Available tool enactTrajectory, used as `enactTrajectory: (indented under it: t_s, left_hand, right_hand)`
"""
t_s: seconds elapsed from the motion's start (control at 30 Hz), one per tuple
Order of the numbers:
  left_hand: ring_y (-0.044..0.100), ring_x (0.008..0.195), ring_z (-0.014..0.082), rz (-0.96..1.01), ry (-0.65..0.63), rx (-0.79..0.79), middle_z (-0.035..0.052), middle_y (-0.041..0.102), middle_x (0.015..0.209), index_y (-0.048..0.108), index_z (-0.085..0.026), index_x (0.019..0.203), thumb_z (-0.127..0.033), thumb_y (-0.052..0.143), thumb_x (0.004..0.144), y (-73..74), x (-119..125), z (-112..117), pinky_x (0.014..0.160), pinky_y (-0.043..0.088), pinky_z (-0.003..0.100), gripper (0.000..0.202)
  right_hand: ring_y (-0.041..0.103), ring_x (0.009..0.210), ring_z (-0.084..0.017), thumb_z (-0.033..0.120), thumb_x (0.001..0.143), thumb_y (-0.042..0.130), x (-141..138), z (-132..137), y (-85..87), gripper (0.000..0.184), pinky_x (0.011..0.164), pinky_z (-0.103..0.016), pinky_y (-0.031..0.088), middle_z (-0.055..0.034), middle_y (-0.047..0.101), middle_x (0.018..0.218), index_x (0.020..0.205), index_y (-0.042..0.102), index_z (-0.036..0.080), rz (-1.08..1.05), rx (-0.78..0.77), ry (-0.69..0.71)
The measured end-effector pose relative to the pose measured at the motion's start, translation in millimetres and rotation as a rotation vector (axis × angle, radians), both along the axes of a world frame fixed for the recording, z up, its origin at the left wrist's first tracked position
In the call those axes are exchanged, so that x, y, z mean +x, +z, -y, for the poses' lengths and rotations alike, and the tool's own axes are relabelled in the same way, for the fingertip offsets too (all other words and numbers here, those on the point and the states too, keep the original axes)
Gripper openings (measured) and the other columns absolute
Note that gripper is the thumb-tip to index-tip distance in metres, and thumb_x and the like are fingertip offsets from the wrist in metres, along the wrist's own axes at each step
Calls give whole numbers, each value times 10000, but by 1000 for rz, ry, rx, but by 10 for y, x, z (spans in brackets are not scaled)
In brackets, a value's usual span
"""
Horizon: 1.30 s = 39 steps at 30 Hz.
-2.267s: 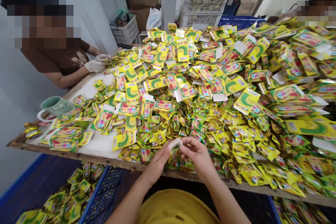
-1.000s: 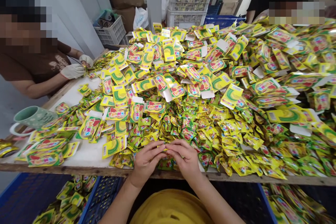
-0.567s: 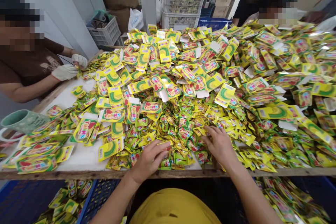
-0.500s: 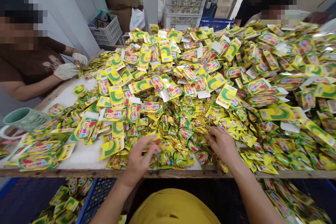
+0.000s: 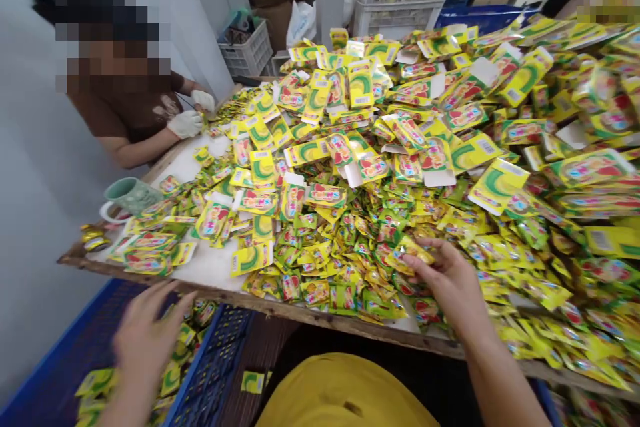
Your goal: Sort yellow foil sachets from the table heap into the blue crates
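My left hand (image 5: 150, 330) hangs over the blue crate (image 5: 117, 300) below the table's front edge. It is blurred, but its fingers are spread and nothing shows in them. Yellow packs (image 5: 97, 383) lie in that crate. Over the near part of the heap, my right hand (image 5: 453, 280) pinches a small yellow sachet (image 5: 413, 250) between thumb and fingers. Around it lie many loose sachets (image 5: 345, 260) in yellow and green wrappers. Behind them rises a pile of flat yellow-green printed boxes (image 5: 360, 83), some with white flaps open.
A green mug (image 5: 133, 195) stands near the table's left end, beside a roll of yellow tape (image 5: 94, 238). Across the left corner a person in white gloves (image 5: 185, 123) handles small packs. Stacked white crates (image 5: 400, 17) stand behind; a second person is partly visible at far right.
My left hand has moved from the heap leftward and down over the blue crate, its fingers now spread. The right hand has lifted a sachet slightly. The view has swung left.
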State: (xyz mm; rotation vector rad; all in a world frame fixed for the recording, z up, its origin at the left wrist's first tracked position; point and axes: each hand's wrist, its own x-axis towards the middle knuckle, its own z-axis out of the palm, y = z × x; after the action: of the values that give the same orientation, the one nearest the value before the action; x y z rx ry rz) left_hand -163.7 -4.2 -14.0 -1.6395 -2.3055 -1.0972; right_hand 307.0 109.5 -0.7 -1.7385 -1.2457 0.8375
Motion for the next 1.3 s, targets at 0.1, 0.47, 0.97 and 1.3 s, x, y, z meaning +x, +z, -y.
enactTrajectory:
  t_s: [0.1, 0.47, 0.97, 1.3]
  left_hand:
    - [496, 1221, 302, -87, -372, -213, 119, 562, 1301, 590, -208, 1215, -378, 694, 741, -80, 384, -559, 1031, 402, 482, 514]
    - [646, 928, 224, 583, -312, -195, 52, 709, 997, 613, -168, 1075, -425, 612, 808, 127, 820, -872, 795, 519, 306, 370]
    - [573, 788, 170, 962, -825, -314, 9, 643, 820, 625, -184, 991, -373, 599, 841, -214, 2638, -849, 722, 446, 253, 243]
    - [570, 848, 186, 1135, -850, -326, 9, 614, 806, 609, -179, 950, -389, 658, 798, -221, 2613, -738, 771, 443, 267, 264]
  right_hand:
    - [610, 506, -239, 571, 632, 720, -291, -50, -265, 656, 495, -345, 464, -29, 629, 600, 1101, 604, 126, 130, -117, -20]
    - [523, 884, -266, 404, 906, 492, -482, 145, -548, 243, 782, -407, 455, -101, 577, 880, 945, 567, 177, 584, 437, 114]
    - [566, 857, -198, 212, 922, 501, -400, 118, 259, 139, 765, -317, 453, -61, 638, 912, 980, 627, 214, 363, 516, 526]
    - [566, 888, -212, -57, 690, 530, -564, 102, 457, 381, 757, -293, 436, -77, 612, 933, 967, 631, 184, 677, 231, 895]
